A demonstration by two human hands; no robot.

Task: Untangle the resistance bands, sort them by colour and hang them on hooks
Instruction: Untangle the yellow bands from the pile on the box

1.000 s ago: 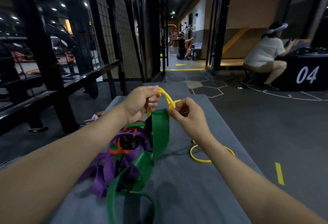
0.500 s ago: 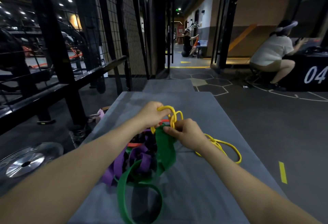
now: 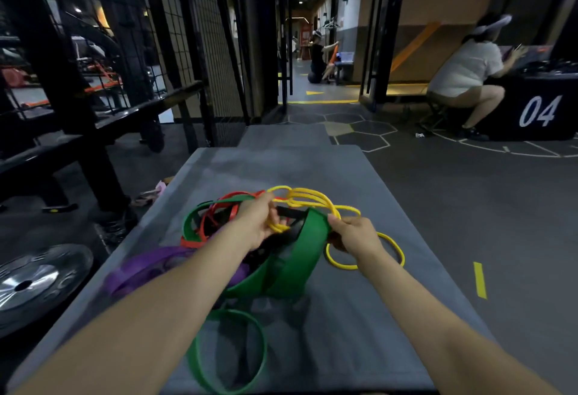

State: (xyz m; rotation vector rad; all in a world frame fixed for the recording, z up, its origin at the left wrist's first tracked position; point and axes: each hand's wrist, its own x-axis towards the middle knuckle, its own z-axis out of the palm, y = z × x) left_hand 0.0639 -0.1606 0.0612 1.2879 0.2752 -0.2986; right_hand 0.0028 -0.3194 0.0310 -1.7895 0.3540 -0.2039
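A tangle of resistance bands lies on a grey mat point(image 3: 344, 316). A thin yellow band point(image 3: 308, 199) loops across its far side and trails to the right. A wide green band point(image 3: 308, 257) crosses the middle, red bands point(image 3: 219, 211) sit at the far left, and purple bands point(image 3: 140, 266) lie at the near left. My left hand point(image 3: 258, 222) grips yellow strands over the middle of the pile. My right hand point(image 3: 355, 233) pinches the yellow band beside the green band's upper edge. Black bands are partly hidden under my hands.
A black steel rack point(image 3: 78, 119) and wire mesh stand to the left, with a weight plate point(image 3: 28, 285) on the floor beside the mat. A person point(image 3: 466, 75) crouches at a black box marked 04 point(image 3: 538, 110) at the far right. Another person point(image 3: 319, 60) is down the corridor.
Both hands have dropped from chest height down to the pile on the mat. The yellow band now lies spread over the tangle instead of hanging raised between my hands.
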